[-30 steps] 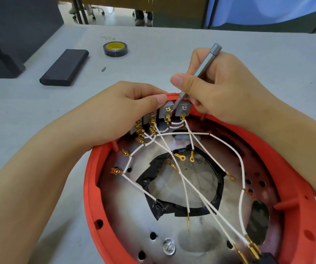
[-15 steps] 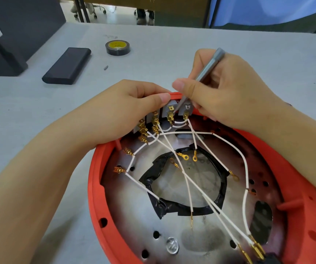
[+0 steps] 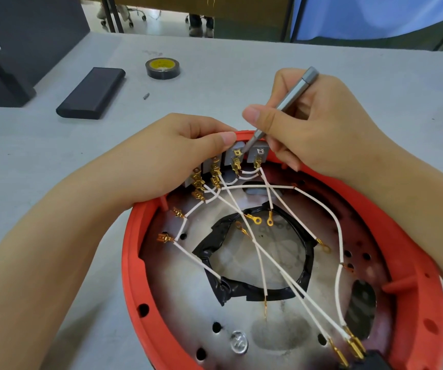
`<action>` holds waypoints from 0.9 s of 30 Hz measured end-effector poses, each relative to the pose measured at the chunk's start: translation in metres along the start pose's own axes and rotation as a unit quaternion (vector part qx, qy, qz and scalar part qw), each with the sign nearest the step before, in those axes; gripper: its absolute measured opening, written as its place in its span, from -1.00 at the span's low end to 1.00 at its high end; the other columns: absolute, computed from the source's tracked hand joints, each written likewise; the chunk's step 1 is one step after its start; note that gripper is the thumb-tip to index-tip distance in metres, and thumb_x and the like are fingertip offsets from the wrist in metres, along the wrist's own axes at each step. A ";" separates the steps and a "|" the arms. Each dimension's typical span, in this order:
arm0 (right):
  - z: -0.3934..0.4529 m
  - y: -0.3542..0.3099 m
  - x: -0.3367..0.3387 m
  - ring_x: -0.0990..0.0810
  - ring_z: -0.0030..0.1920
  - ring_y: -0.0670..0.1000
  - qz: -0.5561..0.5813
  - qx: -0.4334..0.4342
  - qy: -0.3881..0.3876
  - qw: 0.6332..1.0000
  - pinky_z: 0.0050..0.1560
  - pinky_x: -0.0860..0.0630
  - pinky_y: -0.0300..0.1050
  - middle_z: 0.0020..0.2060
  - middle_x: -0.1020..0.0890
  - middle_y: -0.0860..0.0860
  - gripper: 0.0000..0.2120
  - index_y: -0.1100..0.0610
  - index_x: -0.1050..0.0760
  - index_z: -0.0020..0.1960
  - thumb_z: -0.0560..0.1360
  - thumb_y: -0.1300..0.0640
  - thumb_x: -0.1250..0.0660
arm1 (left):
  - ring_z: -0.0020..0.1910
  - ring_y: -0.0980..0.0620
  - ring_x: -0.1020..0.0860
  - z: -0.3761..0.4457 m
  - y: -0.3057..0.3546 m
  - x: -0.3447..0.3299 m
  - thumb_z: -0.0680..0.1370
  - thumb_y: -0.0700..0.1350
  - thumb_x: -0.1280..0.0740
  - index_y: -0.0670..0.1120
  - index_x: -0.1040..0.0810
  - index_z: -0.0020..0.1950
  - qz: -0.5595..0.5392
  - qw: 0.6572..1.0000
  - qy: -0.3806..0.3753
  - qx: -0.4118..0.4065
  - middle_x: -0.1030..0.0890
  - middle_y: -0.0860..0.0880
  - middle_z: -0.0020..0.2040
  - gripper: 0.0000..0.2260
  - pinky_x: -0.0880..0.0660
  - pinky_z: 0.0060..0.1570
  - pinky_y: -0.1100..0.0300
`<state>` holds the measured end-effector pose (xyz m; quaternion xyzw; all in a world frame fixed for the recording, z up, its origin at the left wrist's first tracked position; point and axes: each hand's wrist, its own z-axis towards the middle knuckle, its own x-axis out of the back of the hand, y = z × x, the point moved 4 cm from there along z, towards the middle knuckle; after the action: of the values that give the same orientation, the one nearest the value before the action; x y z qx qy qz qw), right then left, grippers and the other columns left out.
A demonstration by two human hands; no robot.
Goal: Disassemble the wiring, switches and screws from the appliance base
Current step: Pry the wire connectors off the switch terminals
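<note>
The left hand [image 3: 161,161] curls over the far rim of the appliance base [image 3: 137,284], its thumb and fingers pinching the row of grey switches [image 3: 232,156] that stand just inside the rim. The right hand [image 3: 313,126] holds a slim grey screwdriver [image 3: 284,105] pen-fashion between thumb and fingers, the shaft tilted down and to the left so that its tip meets the brass terminal on top of one switch, next to the left thumb.

The base is a round red plastic shell lying open side up on the grey bench [image 3: 268,65], close to the person, with a scorched metal plate [image 3: 188,303] as its floor. White wires [image 3: 263,252] with brass connectors fan out from the switch terminals and cross one another over the plate; several end in loose ring lugs near the middle. A ring of black tape [image 3: 241,289] borders the central opening in the plate. At the near right edge, three brass spade connectors reach a black block [image 3: 372,359], partly cut off by the frame.

Farther out on the bench, to the left, lie a flat black case [image 3: 91,93], a roll of black tape with a yellow core [image 3: 163,68] and, between them, a small loose bit [image 3: 146,96]. A dark cabinet [image 3: 15,49] stands at the far left.
</note>
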<state>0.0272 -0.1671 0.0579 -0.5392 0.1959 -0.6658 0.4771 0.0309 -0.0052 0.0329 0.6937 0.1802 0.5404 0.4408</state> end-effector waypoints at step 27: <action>0.004 0.001 0.000 -0.38 -0.64 0.02 0.028 -0.021 -0.012 0.999 -0.53 -0.34 -0.18 -0.51 -0.45 0.20 -0.71 0.08 -0.30 -0.28 0.56 0.09 -0.31 | -0.04 0.10 -0.62 0.000 0.000 0.001 0.58 0.11 -0.24 0.22 -0.62 0.05 0.003 1.000 0.002 -0.001 -0.68 0.16 -0.07 -0.82 -0.48 -0.02 0.30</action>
<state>0.0314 -0.1664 0.0579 -0.5514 0.2186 -0.6415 0.4865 0.0313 -0.0047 0.0329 0.6926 0.1788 0.5432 0.4396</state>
